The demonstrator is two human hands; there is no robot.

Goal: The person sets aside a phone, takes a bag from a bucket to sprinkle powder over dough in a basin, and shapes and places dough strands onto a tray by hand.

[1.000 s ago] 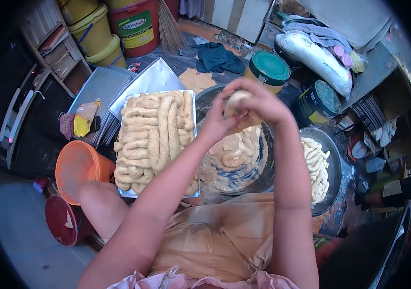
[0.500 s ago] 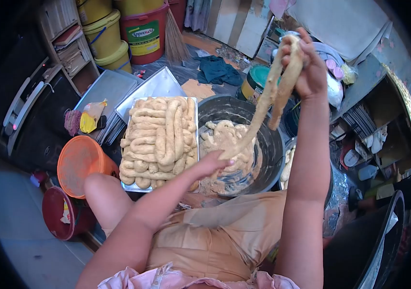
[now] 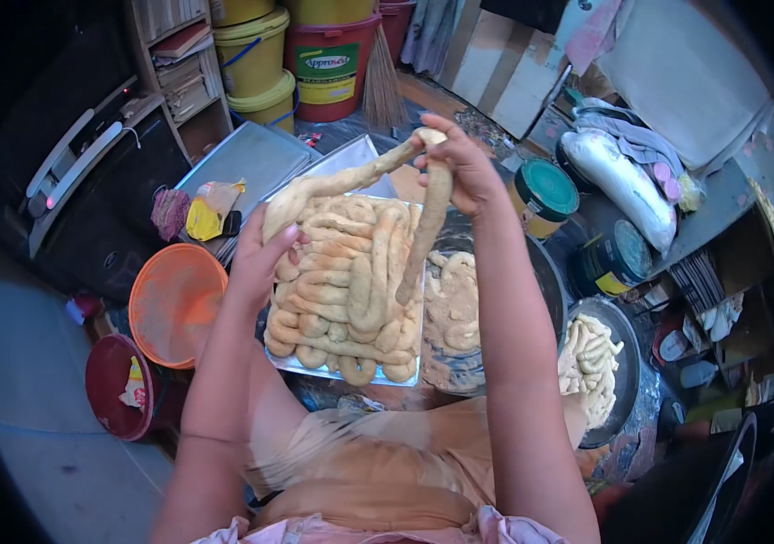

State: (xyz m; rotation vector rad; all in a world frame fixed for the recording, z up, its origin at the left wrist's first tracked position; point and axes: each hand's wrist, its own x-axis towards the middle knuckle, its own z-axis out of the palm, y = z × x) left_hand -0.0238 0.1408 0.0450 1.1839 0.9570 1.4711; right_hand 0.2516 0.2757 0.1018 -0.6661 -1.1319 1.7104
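Observation:
A long dough rope (image 3: 350,178) is stretched between my two hands above a metal tray (image 3: 307,367) piled with coiled dough ropes (image 3: 341,281). My left hand (image 3: 260,249) grips its thick left end over the tray's left side. Higher up, my right hand (image 3: 461,168) pinches the rope near a bend, and its other end hangs down over the tray's right side. Right of the tray, a large dark basin (image 3: 545,281) holds more dough and a floury coating, partly hidden by my right forearm.
A smaller basin (image 3: 627,390) of pale dough strips stands at the right. An orange bucket (image 3: 176,304) and a dark red bucket (image 3: 119,390) are at the left. Green-lidded buckets (image 3: 546,188) stand beyond the large basin. Stacked trays (image 3: 242,163) lie behind the dough tray.
Both hands have moved left from the large basin to above the tray, carrying the dough rope. My right hand has come down from its raised position, and the view has turned rightward.

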